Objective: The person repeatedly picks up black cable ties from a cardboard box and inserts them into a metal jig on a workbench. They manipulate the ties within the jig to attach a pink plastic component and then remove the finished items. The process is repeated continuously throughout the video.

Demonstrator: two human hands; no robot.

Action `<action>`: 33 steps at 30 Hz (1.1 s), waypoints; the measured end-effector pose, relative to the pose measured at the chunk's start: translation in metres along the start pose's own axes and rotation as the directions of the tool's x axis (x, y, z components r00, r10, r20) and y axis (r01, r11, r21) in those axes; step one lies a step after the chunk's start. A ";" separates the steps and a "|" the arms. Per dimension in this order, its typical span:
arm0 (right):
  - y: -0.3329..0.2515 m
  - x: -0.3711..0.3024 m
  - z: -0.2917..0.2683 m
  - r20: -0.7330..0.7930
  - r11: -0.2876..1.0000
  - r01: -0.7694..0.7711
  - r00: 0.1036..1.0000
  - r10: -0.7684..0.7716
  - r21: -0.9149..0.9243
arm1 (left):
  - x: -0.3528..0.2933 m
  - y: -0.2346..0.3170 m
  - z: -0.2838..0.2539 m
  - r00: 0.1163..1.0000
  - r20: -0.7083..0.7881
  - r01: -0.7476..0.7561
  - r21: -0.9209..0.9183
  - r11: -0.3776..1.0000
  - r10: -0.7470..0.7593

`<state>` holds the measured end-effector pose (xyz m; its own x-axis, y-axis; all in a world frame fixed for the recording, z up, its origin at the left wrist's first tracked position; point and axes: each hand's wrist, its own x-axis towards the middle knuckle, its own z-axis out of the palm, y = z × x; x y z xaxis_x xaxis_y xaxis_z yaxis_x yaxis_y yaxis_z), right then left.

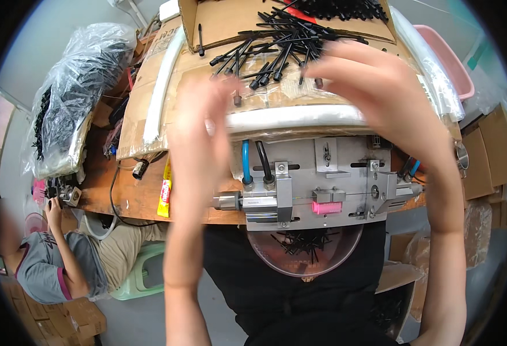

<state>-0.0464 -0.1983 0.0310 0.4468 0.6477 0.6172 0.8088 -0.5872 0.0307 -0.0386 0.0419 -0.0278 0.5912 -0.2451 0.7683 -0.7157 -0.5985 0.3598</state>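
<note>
A heap of thin black rods with thicker ends (285, 52) lies on a cardboard-covered surface beyond the machine. My left hand (201, 124), smeared by motion, is raised at the left side of the heap, its fingertips near a rod end (237, 101). Whether it holds anything does not show. My right hand (374, 81) reaches over the heap's right side with fingers stretched out and slightly blurred. Below both hands sits a metal clamping fixture (322, 202) with a pink block (327, 207) at its middle. No rod shows clearly in either hand.
A clear bowl (259, 254) with black rods hangs under the fixture's front edge. Blue and black hoses (246, 161) rise from the fixture. A yellow packet (165, 193) lies on the wooden bench. At left, a person (52, 259) sits near a plastic-wrapped pile (80, 86).
</note>
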 end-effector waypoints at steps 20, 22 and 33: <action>0.086 -0.006 -0.018 0.142 0.431 -0.420 0.828 0.543 0.798 | 0.167 0.004 0.013 0.606 0.745 0.243 0.160 0.957 -0.278; 0.101 -0.015 -0.028 0.133 0.240 -0.292 0.847 0.515 0.926 | 0.170 0.027 -0.003 0.660 0.694 0.278 0.132 0.952 -0.289; 0.044 -0.082 -0.040 -0.302 0.521 -0.154 0.666 0.682 0.839 | -0.024 0.074 0.009 0.992 0.096 0.085 0.006 0.996 -0.085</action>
<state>-0.0627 -0.2971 0.0133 0.7341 -0.1161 0.6690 0.6737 0.0019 -0.7390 -0.1020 -0.0029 -0.0241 0.6833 -0.2654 0.6802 -0.6606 -0.6216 0.4210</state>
